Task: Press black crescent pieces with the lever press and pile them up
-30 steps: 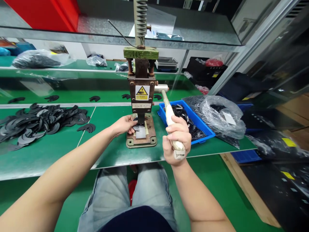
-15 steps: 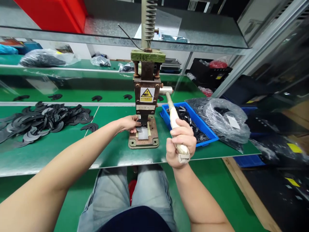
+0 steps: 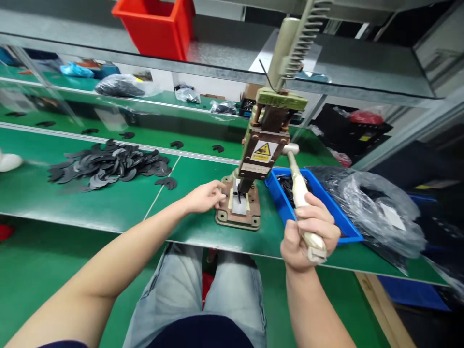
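My right hand (image 3: 311, 232) is wrapped round the taped lever (image 3: 299, 186) of a hand press (image 3: 265, 140). My left hand (image 3: 206, 195) is at the left edge of the press base (image 3: 237, 220), its fingertips pinched together; what they hold, if anything, is too small to name. A small black piece lies on the light plate (image 3: 239, 205) under the ram. Left of the press, a single curved black piece (image 3: 168, 182) lies beside a large pile of similar pieces (image 3: 112, 164).
A blue tray (image 3: 346, 232) of small black parts stands right of the press, with a clear plastic bag (image 3: 380, 208) beyond it. Several curved pieces lie along the green strip behind. A red bin (image 3: 155, 31) sits on the upper shelf. Something white (image 3: 10, 162) shows at the left edge.
The view has swung left, so the press appears further right and tilted. My left hand has drawn back from under the ram to the left side of the base. My right hand still grips the lever.
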A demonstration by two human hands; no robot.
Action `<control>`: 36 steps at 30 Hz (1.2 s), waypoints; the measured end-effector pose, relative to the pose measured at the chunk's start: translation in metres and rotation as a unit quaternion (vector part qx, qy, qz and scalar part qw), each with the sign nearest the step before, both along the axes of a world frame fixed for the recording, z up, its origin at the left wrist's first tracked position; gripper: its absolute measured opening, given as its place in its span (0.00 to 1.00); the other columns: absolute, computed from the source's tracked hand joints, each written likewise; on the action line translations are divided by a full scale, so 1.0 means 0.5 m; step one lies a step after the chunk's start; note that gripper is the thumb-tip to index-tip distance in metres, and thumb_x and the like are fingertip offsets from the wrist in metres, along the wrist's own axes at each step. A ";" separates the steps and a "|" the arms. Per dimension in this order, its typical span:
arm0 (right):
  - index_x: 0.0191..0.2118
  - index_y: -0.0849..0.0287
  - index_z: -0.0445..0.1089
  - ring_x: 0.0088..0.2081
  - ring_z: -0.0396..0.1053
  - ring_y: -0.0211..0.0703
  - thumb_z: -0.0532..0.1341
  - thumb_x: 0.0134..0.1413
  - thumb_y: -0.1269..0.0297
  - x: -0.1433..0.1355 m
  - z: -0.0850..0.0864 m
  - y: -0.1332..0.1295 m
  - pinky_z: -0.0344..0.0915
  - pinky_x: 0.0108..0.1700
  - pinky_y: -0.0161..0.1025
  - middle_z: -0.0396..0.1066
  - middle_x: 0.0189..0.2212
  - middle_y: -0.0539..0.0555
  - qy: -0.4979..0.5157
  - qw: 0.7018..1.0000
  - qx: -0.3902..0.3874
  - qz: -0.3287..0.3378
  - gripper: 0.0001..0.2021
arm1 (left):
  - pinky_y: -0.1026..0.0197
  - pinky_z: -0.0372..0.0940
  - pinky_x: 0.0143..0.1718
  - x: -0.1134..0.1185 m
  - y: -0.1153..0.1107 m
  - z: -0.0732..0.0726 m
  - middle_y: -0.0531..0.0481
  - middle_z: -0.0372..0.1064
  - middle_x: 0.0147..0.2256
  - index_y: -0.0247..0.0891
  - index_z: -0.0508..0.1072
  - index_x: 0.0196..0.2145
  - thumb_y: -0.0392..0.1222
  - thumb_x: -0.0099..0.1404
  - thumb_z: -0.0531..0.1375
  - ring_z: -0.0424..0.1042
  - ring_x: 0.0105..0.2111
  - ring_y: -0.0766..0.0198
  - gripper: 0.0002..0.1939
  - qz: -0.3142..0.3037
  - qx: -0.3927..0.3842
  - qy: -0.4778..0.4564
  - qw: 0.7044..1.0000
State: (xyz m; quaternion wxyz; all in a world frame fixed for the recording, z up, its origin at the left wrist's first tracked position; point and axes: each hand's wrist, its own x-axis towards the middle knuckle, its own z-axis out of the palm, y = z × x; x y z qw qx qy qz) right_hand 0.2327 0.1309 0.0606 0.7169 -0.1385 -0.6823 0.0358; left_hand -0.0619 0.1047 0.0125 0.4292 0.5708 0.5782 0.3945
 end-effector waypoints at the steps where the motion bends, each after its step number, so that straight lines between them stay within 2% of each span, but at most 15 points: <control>1: 0.39 0.53 0.66 0.46 0.78 0.53 0.69 0.50 0.71 -0.002 0.000 0.002 0.74 0.60 0.68 0.73 0.36 0.50 0.006 1.000 0.002 0.001 0.13 | 0.63 0.69 0.30 -0.042 -0.014 -0.005 0.50 0.80 0.33 0.40 0.72 0.54 0.54 0.70 0.63 0.79 0.28 0.63 0.20 0.048 -0.007 0.056 0.997; 3: 0.38 0.54 0.66 0.44 0.77 0.50 0.69 0.51 0.71 -0.006 0.000 0.003 0.74 0.60 0.68 0.72 0.35 0.50 0.014 1.000 0.003 0.002 0.13 | 0.61 0.70 0.33 -0.144 -0.040 -0.015 0.52 0.77 0.27 0.41 0.75 0.50 0.57 0.73 0.59 0.80 0.29 0.60 0.19 0.159 -0.030 0.210 0.964; 5: 0.38 0.54 0.66 0.44 0.77 0.49 0.68 0.52 0.72 -0.008 0.001 0.001 0.75 0.60 0.67 0.72 0.36 0.50 0.013 1.000 0.002 -0.002 0.12 | 0.59 0.71 0.40 -0.255 -0.061 -0.025 0.49 0.80 0.31 0.42 0.78 0.47 0.58 0.72 0.58 0.81 0.36 0.55 0.18 0.243 -0.028 0.350 0.904; 6: 0.38 0.53 0.66 0.44 0.76 0.49 0.68 0.52 0.72 -0.008 0.002 0.000 0.75 0.60 0.67 0.72 0.36 0.50 0.012 1.000 0.002 -0.004 0.12 | 0.58 0.71 0.44 -0.305 -0.069 -0.031 0.48 0.82 0.36 0.42 0.79 0.48 0.57 0.71 0.58 0.81 0.40 0.54 0.19 0.244 -0.023 0.388 0.888; 8: 0.38 0.53 0.65 0.42 0.75 0.47 0.68 0.53 0.71 -0.009 0.003 -0.001 0.75 0.60 0.67 0.71 0.35 0.49 0.010 1.000 0.000 -0.008 0.11 | 0.56 0.70 0.53 -0.385 -0.079 -0.042 0.43 0.82 0.48 0.40 0.80 0.51 0.56 0.69 0.59 0.80 0.49 0.52 0.22 0.200 -0.002 0.438 0.876; 11: 0.38 0.53 0.65 0.40 0.74 0.45 0.68 0.54 0.70 -0.009 0.003 -0.002 0.75 0.60 0.67 0.70 0.35 0.49 0.012 1.000 0.003 -0.010 0.11 | 0.53 0.64 0.64 -0.437 -0.080 -0.058 0.42 0.76 0.61 0.39 0.78 0.60 0.54 0.67 0.60 0.73 0.61 0.48 0.28 0.092 0.007 0.489 0.867; 14: 0.38 0.53 0.65 0.41 0.75 0.45 0.68 0.52 0.72 -0.009 0.005 -0.001 0.75 0.61 0.66 0.71 0.35 0.49 0.010 1.000 0.005 -0.008 0.12 | 0.51 0.60 0.68 -0.431 -0.067 -0.063 0.46 0.73 0.65 0.43 0.75 0.65 0.53 0.68 0.58 0.70 0.65 0.47 0.30 0.034 -0.018 0.527 0.849; 19: 0.38 0.55 0.66 0.42 0.76 0.47 0.68 0.51 0.73 -0.010 0.007 -0.001 0.75 0.61 0.65 0.71 0.36 0.50 0.009 1.000 0.012 0.002 0.12 | 0.53 0.63 0.64 -0.408 -0.038 -0.048 0.45 0.77 0.61 0.45 0.80 0.59 0.52 0.72 0.56 0.74 0.61 0.50 0.24 -0.015 0.003 0.564 0.826; 22: 0.38 0.54 0.65 0.43 0.76 0.48 0.68 0.53 0.71 -0.010 0.006 -0.002 0.74 0.60 0.66 0.71 0.35 0.49 0.010 1.000 0.007 0.002 0.11 | 0.54 0.66 0.59 -0.397 -0.023 -0.043 0.41 0.81 0.53 0.42 0.81 0.55 0.50 0.75 0.53 0.78 0.54 0.50 0.21 -0.008 0.020 0.573 0.819; 25: 0.38 0.54 0.65 0.43 0.76 0.48 0.68 0.54 0.72 -0.009 0.005 -0.004 0.75 0.60 0.66 0.71 0.36 0.49 0.005 1.000 0.003 0.000 0.11 | 0.54 0.68 0.53 -0.375 -0.006 -0.045 0.38 0.81 0.48 0.39 0.80 0.52 0.46 0.74 0.54 0.80 0.49 0.49 0.18 0.008 0.020 0.582 0.813; 28: 0.40 0.54 0.66 0.48 0.76 0.51 0.67 0.52 0.73 -0.005 0.005 -0.007 0.74 0.60 0.68 0.72 0.37 0.50 -0.006 1.000 0.000 -0.004 0.12 | 0.55 0.70 0.49 -0.339 0.010 -0.041 0.38 0.77 0.49 0.39 0.78 0.53 0.44 0.75 0.53 0.80 0.46 0.50 0.17 0.005 0.038 0.582 0.812; 32: 0.40 0.53 0.65 0.52 0.76 0.54 0.67 0.53 0.73 0.000 0.004 -0.012 0.72 0.62 0.69 0.73 0.38 0.50 -0.021 1.000 -0.010 -0.004 0.12 | 0.55 0.70 0.46 -0.271 0.023 -0.017 0.40 0.75 0.49 0.41 0.76 0.54 0.40 0.74 0.53 0.79 0.44 0.51 0.17 -0.034 0.102 0.574 0.812; 34: 0.40 0.53 0.65 0.54 0.76 0.54 0.66 0.54 0.73 -0.001 0.003 -0.014 0.71 0.62 0.70 0.72 0.39 0.50 -0.021 1.000 -0.012 0.000 0.12 | 0.55 0.69 0.45 -0.227 0.025 -0.008 0.41 0.75 0.47 0.41 0.77 0.52 0.40 0.72 0.55 0.78 0.44 0.50 0.16 -0.051 0.126 0.546 0.826; 36: 0.41 0.53 0.65 0.56 0.75 0.55 0.65 0.55 0.73 -0.002 0.003 -0.017 0.71 0.63 0.69 0.72 0.39 0.50 -0.017 1.000 -0.016 0.003 0.11 | 0.56 0.69 0.45 -0.178 0.025 -0.011 0.43 0.77 0.45 0.41 0.77 0.48 0.41 0.70 0.57 0.78 0.44 0.51 0.12 -0.057 0.128 0.489 0.861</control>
